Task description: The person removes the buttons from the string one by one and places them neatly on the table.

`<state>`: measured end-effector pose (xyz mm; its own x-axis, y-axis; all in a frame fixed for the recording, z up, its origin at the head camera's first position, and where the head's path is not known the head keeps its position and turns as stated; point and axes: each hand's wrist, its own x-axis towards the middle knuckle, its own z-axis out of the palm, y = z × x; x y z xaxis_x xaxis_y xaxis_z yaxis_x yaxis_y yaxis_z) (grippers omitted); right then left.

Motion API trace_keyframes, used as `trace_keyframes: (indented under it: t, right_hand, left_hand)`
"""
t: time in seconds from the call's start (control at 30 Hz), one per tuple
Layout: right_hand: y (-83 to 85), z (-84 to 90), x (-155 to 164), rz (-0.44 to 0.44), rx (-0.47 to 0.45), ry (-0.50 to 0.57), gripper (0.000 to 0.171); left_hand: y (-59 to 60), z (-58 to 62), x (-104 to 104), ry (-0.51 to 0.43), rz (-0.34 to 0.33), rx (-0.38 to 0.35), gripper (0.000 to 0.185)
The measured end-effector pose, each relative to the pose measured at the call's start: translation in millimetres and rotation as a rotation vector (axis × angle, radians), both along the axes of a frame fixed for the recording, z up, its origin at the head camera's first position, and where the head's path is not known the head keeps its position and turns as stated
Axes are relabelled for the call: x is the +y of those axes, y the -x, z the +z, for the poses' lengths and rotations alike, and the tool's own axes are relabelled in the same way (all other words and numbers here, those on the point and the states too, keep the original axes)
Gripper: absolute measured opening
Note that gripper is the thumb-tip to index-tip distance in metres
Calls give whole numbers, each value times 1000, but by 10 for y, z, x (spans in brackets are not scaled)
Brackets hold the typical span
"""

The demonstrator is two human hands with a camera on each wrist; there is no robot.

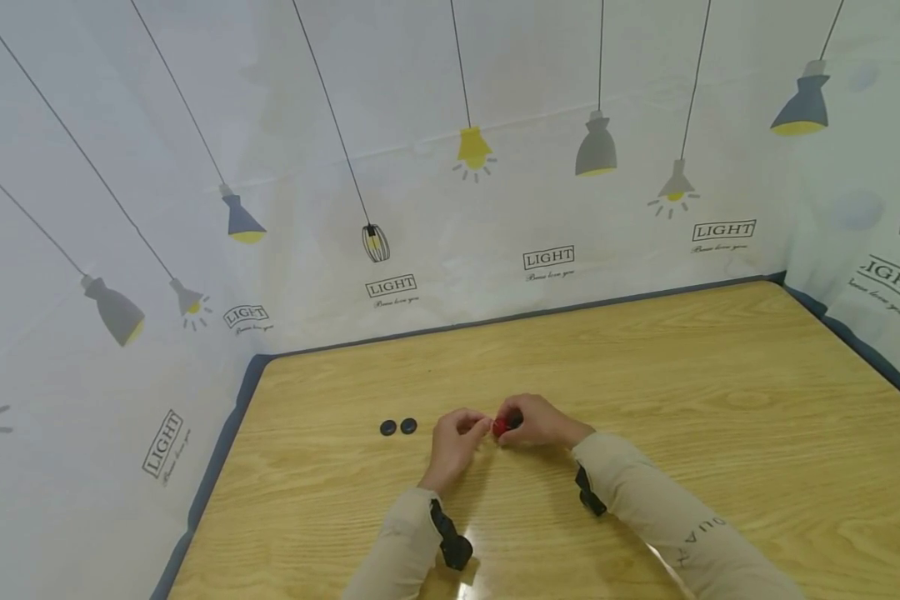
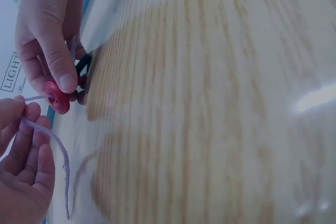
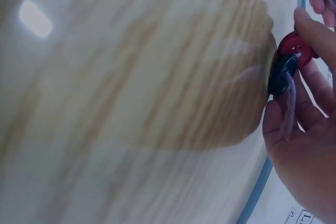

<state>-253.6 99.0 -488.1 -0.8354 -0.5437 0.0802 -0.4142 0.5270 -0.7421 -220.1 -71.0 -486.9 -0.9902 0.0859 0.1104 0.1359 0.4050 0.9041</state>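
The right hand [image 1: 542,423] had its grip pinched on a red button [image 2: 56,97] (a dark button [image 3: 281,73] sat against it), held just above the tabletop [image 1: 720,400] near its middle. The left hand [image 1: 453,439] pinched the pale purple yarn [image 2: 58,148] running through the red button. Farther left, two dark buttons [image 1: 398,427] lay side by side on the wood.

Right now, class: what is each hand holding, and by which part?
The right hand pinches the red button by its rim, with a dark button behind it. The left hand pinches the lilac yarn near the button.
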Motion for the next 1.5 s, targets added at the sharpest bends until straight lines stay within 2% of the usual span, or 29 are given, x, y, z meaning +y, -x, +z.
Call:
trace_keyframes:
  t: [0.23,0.4,0.7,1.5]
  right_hand:
    - [7,-2,11,25,2,-10,22]
    - [14,-3,14,54,44,-31,19]
    - [-2,-10,15,72,66,15,10]
    - [-24,-2,25,40,7,43,15]
  left_hand:
    - [-2,11,1,4,6,-4,10]
    - [4,1,1,7,13,-4,10]
    - [3,-37,-32,-27,-3,-52,11]
    - [-22,19,-17,-43,-9,-79,12]
